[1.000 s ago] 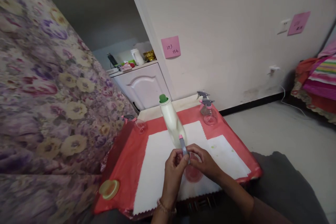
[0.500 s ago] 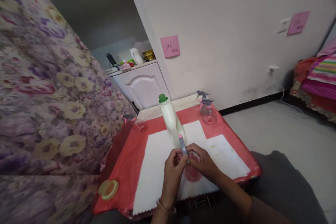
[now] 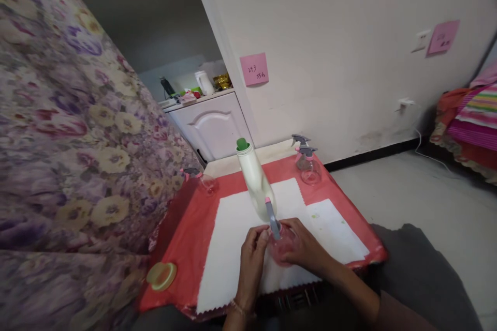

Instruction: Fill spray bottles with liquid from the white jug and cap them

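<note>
A small clear pink spray bottle stands on the white cloth, topped by a grey trigger head with a pink tip. My right hand is wrapped round the bottle's body. At the base of the trigger head my left hand has its fingers closed on the collar. A tall white bottle with a green opening stands just behind.
The cloth lies on a red-covered low table. Two more pink spray bottles stand at the back right and one at the back left. A yellow-green cap lies at the front left. A floral sofa runs along the left.
Both hands have lowered slightly with the spray bottle, and more of its pink body now shows between them. The view shifted a little.
</note>
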`<act>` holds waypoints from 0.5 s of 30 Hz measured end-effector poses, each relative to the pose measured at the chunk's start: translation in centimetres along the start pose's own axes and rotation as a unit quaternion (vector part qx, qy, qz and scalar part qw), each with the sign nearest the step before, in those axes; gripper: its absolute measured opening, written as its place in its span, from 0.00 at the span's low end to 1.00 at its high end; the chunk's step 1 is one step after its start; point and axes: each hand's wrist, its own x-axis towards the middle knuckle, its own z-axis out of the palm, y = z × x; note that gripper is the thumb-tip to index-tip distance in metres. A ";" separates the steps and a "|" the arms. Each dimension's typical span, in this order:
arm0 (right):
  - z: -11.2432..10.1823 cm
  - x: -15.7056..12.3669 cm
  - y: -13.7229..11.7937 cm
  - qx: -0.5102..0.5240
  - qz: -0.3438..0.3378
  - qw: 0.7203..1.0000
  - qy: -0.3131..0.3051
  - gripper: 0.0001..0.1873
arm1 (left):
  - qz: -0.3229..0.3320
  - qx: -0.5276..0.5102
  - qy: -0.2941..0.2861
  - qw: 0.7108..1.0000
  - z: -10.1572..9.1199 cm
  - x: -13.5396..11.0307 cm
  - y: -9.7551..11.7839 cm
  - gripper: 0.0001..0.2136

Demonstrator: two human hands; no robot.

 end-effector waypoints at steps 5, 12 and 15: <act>-0.2 -0.1 0.5 -0.031 -0.017 0.999 -0.006 0.36 | 0.010 0.026 0.007 1.000 -0.2 -0.3 -3.3 0.17; -1.9 0.3 -0.5 -0.023 -0.084 0.995 -0.051 0.32 | -0.005 0.025 -0.019 0.999 0.2 -0.8 -4.0 0.17; -3.0 0.4 -1.2 -0.014 -0.096 0.994 -0.054 0.29 | -0.014 0.026 -0.023 0.999 0.7 -1.1 -3.8 0.17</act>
